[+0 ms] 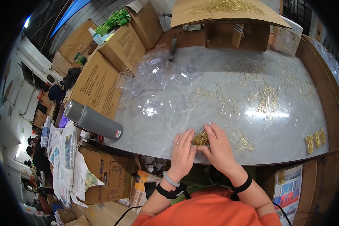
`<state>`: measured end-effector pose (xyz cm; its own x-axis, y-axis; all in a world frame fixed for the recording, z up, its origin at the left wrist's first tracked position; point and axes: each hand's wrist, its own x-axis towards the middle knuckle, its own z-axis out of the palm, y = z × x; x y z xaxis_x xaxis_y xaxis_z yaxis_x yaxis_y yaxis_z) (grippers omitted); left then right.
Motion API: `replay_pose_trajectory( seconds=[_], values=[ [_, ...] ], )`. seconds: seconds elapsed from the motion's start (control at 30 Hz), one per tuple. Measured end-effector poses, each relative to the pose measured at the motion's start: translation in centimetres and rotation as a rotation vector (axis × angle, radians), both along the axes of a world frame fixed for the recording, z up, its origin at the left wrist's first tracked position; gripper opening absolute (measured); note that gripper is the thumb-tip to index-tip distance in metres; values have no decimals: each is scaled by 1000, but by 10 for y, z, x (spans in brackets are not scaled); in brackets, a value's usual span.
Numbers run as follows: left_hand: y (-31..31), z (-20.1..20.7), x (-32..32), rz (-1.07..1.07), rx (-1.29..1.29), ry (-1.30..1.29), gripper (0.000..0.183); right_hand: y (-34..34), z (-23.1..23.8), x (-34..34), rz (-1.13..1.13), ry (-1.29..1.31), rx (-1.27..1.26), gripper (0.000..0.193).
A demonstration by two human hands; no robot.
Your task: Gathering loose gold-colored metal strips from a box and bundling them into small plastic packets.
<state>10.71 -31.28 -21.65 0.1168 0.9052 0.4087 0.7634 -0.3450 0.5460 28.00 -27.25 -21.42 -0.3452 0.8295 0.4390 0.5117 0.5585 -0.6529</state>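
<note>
At the table's near edge, a bundle of gold wire hooks (200, 138) lies between my two hands, its lower part hidden by them. My left hand (183, 151) presses on the bundle's left side with its fingers held together. From the right, my right hand (218, 147) closes in on the same bundle, its thumb reaching across below. A small group of loose hooks (242, 141) rests just right of my right hand. Farther off, a larger heap of hooks (267, 100) is spread out. Several gathered bundles (315, 141) lie at the right edge.
Clear plastic boxes (154, 71) crowd the far left of the grey tabletop (158, 132). A grey bottle (93, 119) sticks in over the left edge beside cardboard cartons (96, 81). At the back, a cardboard sheet (229, 15) carries more hooks. A small fan (287, 39) stands behind right.
</note>
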Motion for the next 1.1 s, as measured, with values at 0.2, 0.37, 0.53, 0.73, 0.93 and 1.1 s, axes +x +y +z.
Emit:
replay_pose_trajectory(
  seconds=[0.2, 0.37, 0.53, 0.73, 0.93, 1.1],
  values=[
    [-1, 3, 5, -2, 19, 116, 57, 9, 3, 21, 158, 294, -248, 49],
    [-1, 2, 4, 0, -2, 89, 57, 5, 10, 13, 28, 220, -216, 35],
    [-2, 6, 6, 0, 21, 114, 50, -1, 4, 10, -63, 280, -174, 31],
    [-3, 4, 10, 19, 60, 167, 47, -3, 3, 19, -91, 131, 44, 32],
    [1, 3, 1, 68, 14, 76, 48, -18, 23, 76, -338, -224, 102, 45],
    [0, 10, 10, 235, 228, 160, 53, -28, 15, 92, -280, -294, 78, 43]
  ],
)
